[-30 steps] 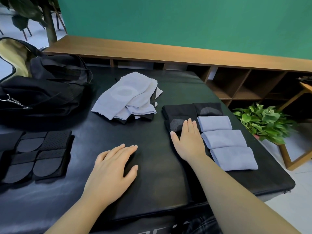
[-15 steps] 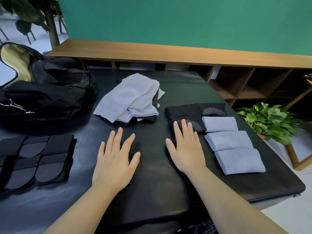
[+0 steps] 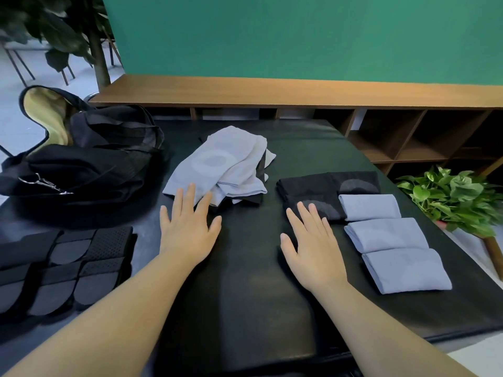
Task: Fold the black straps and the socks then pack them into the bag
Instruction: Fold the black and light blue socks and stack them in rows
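Your left hand [image 3: 187, 229] is lying spread, fingertips touching the unfolded sock pile [image 3: 220, 167]; your right hand [image 3: 313, 243] is lying spread beside three folded grey socks [image 3: 386, 235] and two folded black socks [image 3: 326, 191]. Folded black straps [image 3: 68, 265] are sitting below the open bag [image 3: 81, 164]

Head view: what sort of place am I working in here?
Probably a staged recording room in an office or studio, not a home: a plain green backdrop wall, a long wooden cubby shelf along it, and a black padded table as the work surface, with potted plants beside it.
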Available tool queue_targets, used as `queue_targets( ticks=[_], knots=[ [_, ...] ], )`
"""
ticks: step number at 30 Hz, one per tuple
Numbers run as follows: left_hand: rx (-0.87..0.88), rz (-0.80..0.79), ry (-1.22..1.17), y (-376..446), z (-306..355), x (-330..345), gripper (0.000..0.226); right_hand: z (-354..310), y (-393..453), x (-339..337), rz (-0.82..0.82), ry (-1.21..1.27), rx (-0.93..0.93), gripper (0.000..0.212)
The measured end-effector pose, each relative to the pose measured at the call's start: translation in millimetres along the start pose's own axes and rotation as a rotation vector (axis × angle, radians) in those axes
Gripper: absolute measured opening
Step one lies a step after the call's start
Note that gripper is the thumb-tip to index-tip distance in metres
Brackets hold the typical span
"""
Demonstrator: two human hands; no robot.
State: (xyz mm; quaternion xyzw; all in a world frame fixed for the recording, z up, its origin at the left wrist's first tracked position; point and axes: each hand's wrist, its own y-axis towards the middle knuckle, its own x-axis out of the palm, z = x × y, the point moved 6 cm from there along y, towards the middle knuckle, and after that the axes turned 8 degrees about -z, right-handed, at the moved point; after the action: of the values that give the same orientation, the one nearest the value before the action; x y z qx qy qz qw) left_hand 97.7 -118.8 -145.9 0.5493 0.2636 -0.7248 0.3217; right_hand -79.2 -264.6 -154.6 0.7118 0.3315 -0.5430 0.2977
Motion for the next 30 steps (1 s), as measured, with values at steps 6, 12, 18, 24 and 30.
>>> queue_targets(
  ticks=[6, 12, 18, 24, 30],
  knots=[
    [0.034, -0.047, 0.124, 0, -4, 3, 0.060, -1, -2, -2, 0.004, 0.013, 0.008, 0.066],
    [0.057, -0.026, 0.105, -8, -4, 2, 0.065, -2, -2, -2, 0.030, 0.027, -0.007, 0.077],
    [0.087, -0.037, 0.079, -9, -4, 1, 0.059, -4, -3, -2, 0.021, 0.006, -0.019, 0.079],
    [0.013, -0.056, 0.074, 2, -5, -1, 0.064, -3, -2, -3, 0.015, 0.020, 0.002, 0.070],
    [0.141, 0.168, -0.012, -20, -5, -7, 0.055, -1, -2, -3, 0.050, 0.064, 0.005, 0.077]
  ],
)
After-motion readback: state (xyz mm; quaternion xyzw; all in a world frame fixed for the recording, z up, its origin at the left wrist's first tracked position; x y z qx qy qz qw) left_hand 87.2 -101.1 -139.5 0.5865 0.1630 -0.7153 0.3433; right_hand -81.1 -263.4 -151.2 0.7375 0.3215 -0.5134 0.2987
